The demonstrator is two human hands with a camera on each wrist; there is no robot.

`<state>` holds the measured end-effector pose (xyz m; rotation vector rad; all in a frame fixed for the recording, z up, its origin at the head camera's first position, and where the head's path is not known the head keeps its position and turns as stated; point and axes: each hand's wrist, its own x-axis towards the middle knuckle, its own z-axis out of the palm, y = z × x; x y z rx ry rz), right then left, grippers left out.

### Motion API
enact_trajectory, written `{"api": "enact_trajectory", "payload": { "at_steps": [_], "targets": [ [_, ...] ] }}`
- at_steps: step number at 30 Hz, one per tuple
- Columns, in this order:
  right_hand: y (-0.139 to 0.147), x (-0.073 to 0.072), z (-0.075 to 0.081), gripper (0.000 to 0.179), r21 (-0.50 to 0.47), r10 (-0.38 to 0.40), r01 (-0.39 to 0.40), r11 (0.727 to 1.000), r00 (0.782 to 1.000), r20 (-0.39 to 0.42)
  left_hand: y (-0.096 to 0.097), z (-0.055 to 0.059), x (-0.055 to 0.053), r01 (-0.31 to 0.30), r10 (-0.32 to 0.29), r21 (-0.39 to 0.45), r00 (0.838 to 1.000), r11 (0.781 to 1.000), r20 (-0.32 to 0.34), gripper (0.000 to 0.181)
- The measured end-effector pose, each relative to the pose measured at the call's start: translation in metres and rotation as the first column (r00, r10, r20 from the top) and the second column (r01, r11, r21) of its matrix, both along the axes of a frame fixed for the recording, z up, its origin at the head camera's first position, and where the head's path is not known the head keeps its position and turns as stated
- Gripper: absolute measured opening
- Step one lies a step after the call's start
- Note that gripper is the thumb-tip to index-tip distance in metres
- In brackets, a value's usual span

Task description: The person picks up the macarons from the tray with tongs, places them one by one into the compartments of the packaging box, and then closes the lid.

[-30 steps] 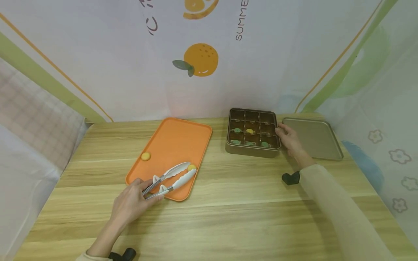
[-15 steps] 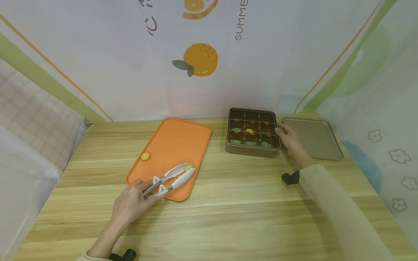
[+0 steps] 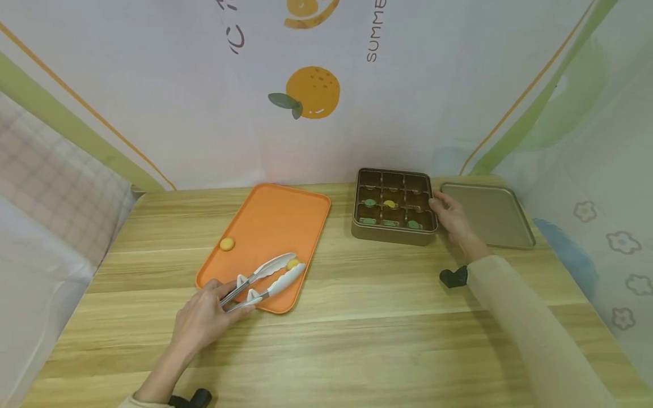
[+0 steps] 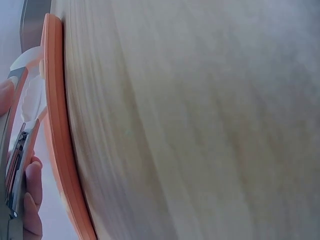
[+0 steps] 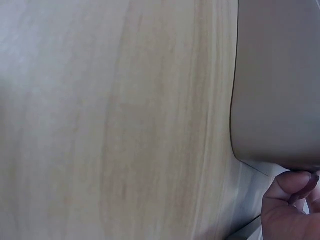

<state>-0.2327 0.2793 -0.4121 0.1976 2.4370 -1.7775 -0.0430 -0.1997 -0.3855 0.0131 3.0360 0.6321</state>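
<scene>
My left hand holds kitchen tongs with steel arms and white scalloped tips, low over the front right part of the orange tray. Between those tips is a small round yellow piece, macaron-like. A second yellow piece lies by the tray's left rim. In the left wrist view the tongs reach over the tray's edge. My right hand grips the right wall of a brown tin box; its thumb and fingers meet at the box's edge in the right wrist view.
The box has a divided insert with several green pieces and a yellow one in its middle and front compartments. Right of it a flat tin lid lies on the wooden table. A printed curtain hangs behind.
The yellow piece between the tongs' tips has shifted slightly left, away from the tray's right rim. Both hands have stayed almost in place.
</scene>
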Motion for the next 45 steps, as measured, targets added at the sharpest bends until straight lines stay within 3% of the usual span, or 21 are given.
{"api": "enact_trajectory", "payload": {
  "at_steps": [25,32,45],
  "targets": [
    [-0.0006,-0.0032,-0.0013,0.059,0.017,-0.001,0.001,1.000,1.000,0.013,-0.0017,-0.0029,0.0001,-0.021,0.021,0.008,1.000,1.000,-0.018,0.052],
    [0.0005,-0.0021,0.0007,0.062,0.075,0.032,-0.034,0.997,0.999,0.029,-0.0015,-0.0038,0.0006,-0.025,0.025,0.014,0.999,1.000,-0.020,0.053],
    [-0.0002,-0.0022,-0.0012,0.062,0.027,0.016,-0.016,0.999,0.999,0.028,-0.0011,-0.0046,0.0005,-0.034,0.035,0.026,0.998,0.999,-0.049,0.053]
  ]
}}
